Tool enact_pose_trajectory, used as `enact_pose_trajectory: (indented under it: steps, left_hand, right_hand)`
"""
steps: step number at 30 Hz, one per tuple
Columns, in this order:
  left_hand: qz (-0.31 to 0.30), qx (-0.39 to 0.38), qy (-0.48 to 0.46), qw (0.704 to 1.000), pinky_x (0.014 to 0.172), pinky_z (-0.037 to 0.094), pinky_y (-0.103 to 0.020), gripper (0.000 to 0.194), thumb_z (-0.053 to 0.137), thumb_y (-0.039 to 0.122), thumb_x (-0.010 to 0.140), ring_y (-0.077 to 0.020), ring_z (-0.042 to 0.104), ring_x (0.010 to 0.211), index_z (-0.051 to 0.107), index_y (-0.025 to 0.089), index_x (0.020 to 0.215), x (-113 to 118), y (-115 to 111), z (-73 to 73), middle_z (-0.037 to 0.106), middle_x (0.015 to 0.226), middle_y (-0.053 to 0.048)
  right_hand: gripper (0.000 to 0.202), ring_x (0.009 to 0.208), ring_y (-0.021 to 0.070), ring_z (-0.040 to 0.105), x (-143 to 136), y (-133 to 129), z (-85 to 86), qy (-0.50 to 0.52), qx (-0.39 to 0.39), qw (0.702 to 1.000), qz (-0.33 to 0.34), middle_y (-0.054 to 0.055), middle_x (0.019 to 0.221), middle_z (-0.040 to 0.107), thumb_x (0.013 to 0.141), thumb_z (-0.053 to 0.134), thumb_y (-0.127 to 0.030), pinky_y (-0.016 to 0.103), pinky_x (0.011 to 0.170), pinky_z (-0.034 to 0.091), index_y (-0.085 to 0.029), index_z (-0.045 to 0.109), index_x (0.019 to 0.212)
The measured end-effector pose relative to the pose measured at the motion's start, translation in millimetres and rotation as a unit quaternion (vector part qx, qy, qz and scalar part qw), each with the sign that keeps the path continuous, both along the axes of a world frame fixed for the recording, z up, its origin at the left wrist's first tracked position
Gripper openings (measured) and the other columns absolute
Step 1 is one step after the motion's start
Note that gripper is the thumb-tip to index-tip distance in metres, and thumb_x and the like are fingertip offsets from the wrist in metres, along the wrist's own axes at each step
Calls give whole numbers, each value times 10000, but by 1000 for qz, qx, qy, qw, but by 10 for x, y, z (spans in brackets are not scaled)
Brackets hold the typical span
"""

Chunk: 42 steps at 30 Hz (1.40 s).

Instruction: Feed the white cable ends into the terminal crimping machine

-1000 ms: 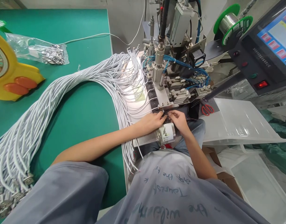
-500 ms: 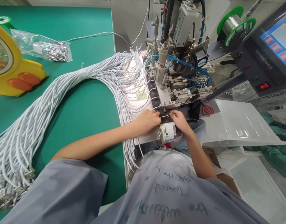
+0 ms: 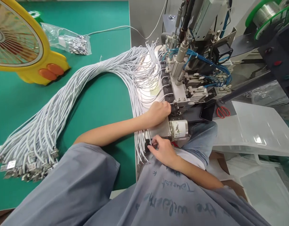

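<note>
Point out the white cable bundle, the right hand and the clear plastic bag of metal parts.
White cable bundle (image 3: pixel 88 74): head view, on its narrow gathered stretch.
Right hand (image 3: pixel 164 152): head view, on the back of the hand.
Clear plastic bag (image 3: pixel 76 45): head view, where metal parts fill it.

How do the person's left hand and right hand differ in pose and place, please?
The left hand is curled, while the right hand has its thumb and forefinger extended. The left hand is beside the machine, whereas the right hand is nearer the grey shirt, by ends of the white cables. Both hands are bare.
</note>
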<state>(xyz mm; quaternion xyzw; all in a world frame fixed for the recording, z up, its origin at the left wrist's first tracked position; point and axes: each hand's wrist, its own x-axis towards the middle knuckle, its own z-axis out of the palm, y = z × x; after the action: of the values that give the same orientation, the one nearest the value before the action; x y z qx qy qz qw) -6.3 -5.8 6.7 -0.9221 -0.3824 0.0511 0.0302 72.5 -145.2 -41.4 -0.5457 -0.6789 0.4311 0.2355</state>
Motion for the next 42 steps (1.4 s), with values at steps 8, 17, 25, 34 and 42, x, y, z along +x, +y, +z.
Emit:
enact_pose_trajectory:
  steps: [8, 17, 25, 34, 42]
  left_hand:
    - [-139, -75, -283, 946, 575, 390, -267, 423, 293, 300, 969, -149, 590, 685, 653, 132, 824, 62, -220, 59, 623, 721, -55]
    - [-157, -92, -443, 878, 538, 399, -203, 245, 423, 165, 910, -100, 549, 636, 656, 113, 966, 44, -74, 29, 615, 762, -54]
    - [-161, -64, -468, 866, 503, 374, -200, 202, 449, 101, 874, -93, 489, 579, 635, 108, 794, 36, -58, 46, 549, 666, -33]
    - [-185, -94, -504, 838, 549, 426, -182, 202, 447, 82, 873, -91, 561, 642, 639, 135, 913, 39, -58, 14, 619, 754, -39]
    - [-162, -76, -456, 872, 510, 388, -195, 225, 437, 170, 903, -93, 542, 594, 659, 136, 881, 27, -73, 24, 619, 713, -44]
  right_hand:
    - [62, 545, 99, 513, 584, 224, 316, 17, 32, 994, -108, -8, 642, 593, 793, 555, -224, 225, 546, 397, -188, 540, 746]
    - [177, 578, 84, 531, 950, 667, 460, 295, 44, 923, -245, -10, 696, 597, 720, 670, -315, 220, 566, 449, -176, 581, 785]
    - [163, 592, 91, 534, 785, 683, 406, 372, 79, 884, -271, 13, 728, 620, 767, 635, -341, 251, 582, 461, -179, 653, 759]
    - [99, 663, 103, 530, 893, 706, 515, 243, 156, 934, -210, 10, 709, 606, 780, 641, -253, 239, 570, 399, -201, 716, 743]
    - [185, 499, 57, 318, 868, 756, 527, 194, 152, 940, -237, -45, 522, 354, 755, 634, -264, 228, 484, 275, -152, 666, 611]
